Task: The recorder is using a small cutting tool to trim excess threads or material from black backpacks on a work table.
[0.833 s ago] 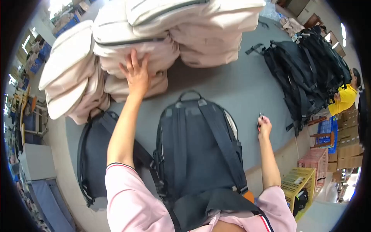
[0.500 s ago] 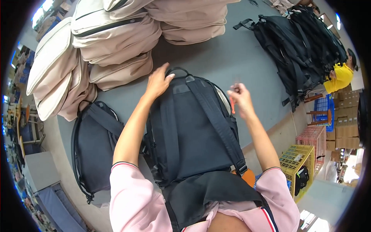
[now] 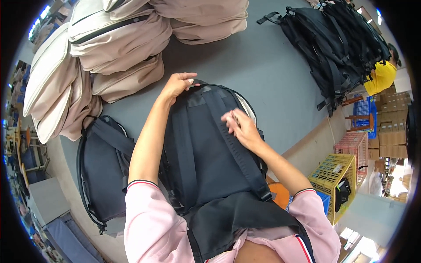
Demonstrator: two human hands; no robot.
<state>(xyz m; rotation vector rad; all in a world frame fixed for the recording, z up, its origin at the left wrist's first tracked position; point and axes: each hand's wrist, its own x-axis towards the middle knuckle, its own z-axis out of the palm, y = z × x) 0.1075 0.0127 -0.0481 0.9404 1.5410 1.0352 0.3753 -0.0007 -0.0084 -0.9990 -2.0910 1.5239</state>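
A dark navy backpack (image 3: pixel 215 153) lies before me with its back panel and two shoulder straps up, its lower end against my black apron (image 3: pixel 237 219). My left hand (image 3: pixel 176 87) is at its top edge, with thumb and fingers closed round the left end of the carry handle (image 3: pixel 200 82). Over the upper part of the right shoulder strap (image 3: pixel 239 160) is my right hand (image 3: pixel 241 128), fingers curled and slightly blurred. The small orange-handled thread snips in it are now mostly hidden by the fingers. Pale lining shows along the backpack's upper right edge.
Another dark backpack (image 3: pixel 103 166) lies at the left on the grey table (image 3: pixel 280 114). Beige bags (image 3: pixel 127 39) are piled at the far left, black backpacks (image 3: pixel 333 52) at the far right. Beyond the right edge stand a yellow crate (image 3: pixel 331 179), an orange stool (image 3: pixel 278 195) and a person in yellow (image 3: pixel 381 79).
My right hand has swung left from beside the backpack to over its right strap, and the orange handle has gone from sight. My left hand has closed at the carry handle, which now lies lower.
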